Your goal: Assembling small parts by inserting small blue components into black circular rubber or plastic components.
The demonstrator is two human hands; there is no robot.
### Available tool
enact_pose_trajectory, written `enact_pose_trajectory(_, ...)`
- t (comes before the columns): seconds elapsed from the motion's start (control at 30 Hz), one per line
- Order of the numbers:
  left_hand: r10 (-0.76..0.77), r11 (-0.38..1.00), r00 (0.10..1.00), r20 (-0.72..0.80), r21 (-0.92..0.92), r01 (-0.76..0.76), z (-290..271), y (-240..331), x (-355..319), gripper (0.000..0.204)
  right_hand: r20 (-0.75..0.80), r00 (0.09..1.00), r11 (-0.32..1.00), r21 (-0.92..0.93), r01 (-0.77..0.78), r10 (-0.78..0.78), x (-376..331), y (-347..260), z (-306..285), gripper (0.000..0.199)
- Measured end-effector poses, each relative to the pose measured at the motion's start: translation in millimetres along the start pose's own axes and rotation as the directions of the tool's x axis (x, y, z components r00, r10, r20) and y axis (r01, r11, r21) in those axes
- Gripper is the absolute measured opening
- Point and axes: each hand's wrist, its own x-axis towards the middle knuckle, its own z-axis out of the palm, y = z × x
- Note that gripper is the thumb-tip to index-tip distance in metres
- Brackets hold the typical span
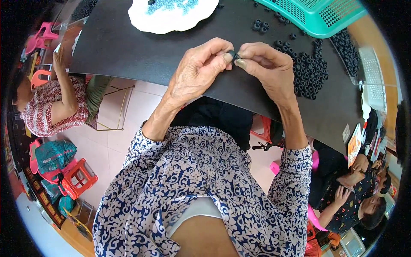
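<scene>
Fingertips of the left hand (198,70) and right hand (265,64) pinch one small black ring (233,54), which looks light and rubbery, best held by its edge.

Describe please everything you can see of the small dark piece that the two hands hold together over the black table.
The small dark piece is mostly hidden. Only a short, rounded, black bit shows, matt like rubber or plastic, similar to the small black rings heaped to the right. It is pinched between the fingertips of the left hand and the right hand, which meet around it. It is held just above the black table, near its front edge. Its full shape cannot be told.
</scene>
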Motion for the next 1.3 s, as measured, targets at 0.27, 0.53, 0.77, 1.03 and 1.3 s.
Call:
enact_pose_trajectory(0.27,-0.017,1.000,0.999,0.044,0.012,0.016,0.1,3.6,-1.0,0.018,-0.009,1.000,0.995,-0.104,-0.002,0.001,-2.1,0.3,-1.9,0.017)
enact_pose_trajectory(0.53,-0.019,1.000,0.995,0.096,0.019,0.017,-1.4,3.5,-2.7,0.020,-0.010,1.000,0.998,-0.059,-0.019,0.018,-5.1,-1.2,-3.7,0.018)
enact_pose_trajectory(0.77,0.030,0.995,0.989,0.145,0.094,-0.044,-3.8,0.0,-4.1,0.019,0.042,0.997,0.997,-0.005,-0.071,0.071,-5.0,-5.2,-4.8,0.017)
enact_pose_trajectory(1.03,0.126,0.983,0.976,0.176,0.109,-0.147,-2.5,0.9,-3.9,0.018,0.097,0.989,0.993,0.039,-0.115,0.110,-4.1,0.5,-11.2,0.019)
enact_pose_trajectory(1.3,0.166,0.977,0.971,0.171,0.106,-0.186,-0.6,0.8,-4.3,0.021,0.178,0.983,0.997,0.056,-0.059,0.049,-1.9,1.2,-10.7,0.020)
